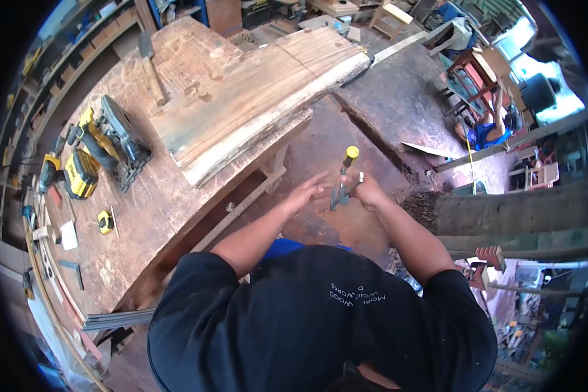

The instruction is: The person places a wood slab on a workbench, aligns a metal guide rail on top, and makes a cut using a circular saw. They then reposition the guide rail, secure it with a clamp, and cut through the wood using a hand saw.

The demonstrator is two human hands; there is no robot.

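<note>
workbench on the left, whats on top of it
The workbench holds a wooden slab, a wooden-handled tool, yellow power tools and a small tape measure. Whatever is under the slab is covered and cannot be seen.

black short-sleeved shirt [320, 313] with white back lettering.

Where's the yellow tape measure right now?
In the head view, the tape measure lies on the workbench to the person's left, beside a thin stick-like piece and nearer the person than the yellow-and-black power saw.
</note>
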